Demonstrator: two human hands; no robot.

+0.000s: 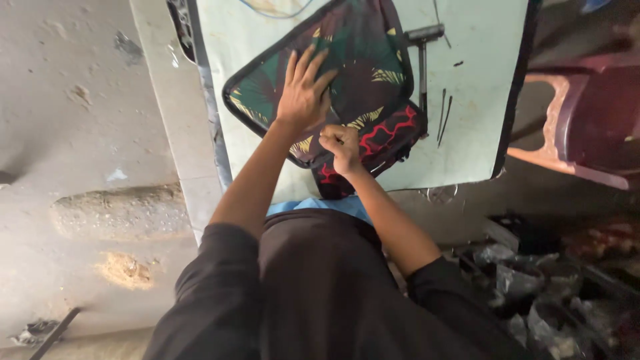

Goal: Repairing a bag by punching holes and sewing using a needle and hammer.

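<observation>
"Where is the bag?"

"The leafy bag (347, 60) lies flat on the pale table (480, 100), right in front of me. It is dark, with green and yellow leaves on it. Its long side runs from near me on the left up and away to the right."

"What is your left hand doing?"

"My left hand (303, 93) lies flat on top of the bag. The fingers are spread out and straight. That grip is loose. It holds nothing. It just presses down."

"And the right one?"

"My right hand (341, 143) is curled into a fist at the near edge of the bag, just below my left hand. The grip is closed tight. It seems to pinch something small at the edge, but I cannot tell what."

"Which hand is closer to the edge?"

"The right one. It touches the spot where the leafy bag meets a red and black piece (387, 137) that peeks out from under it."

"Is anything inside the bag?"

"I cannot see inside. It looks flat."

"What else is there?"

"A hammer (423, 47) lies on the table, just right of the bag. Two thin dark pins (443, 117) lie near it. A plastic chair (573, 127) stands off to the right."
</observation>
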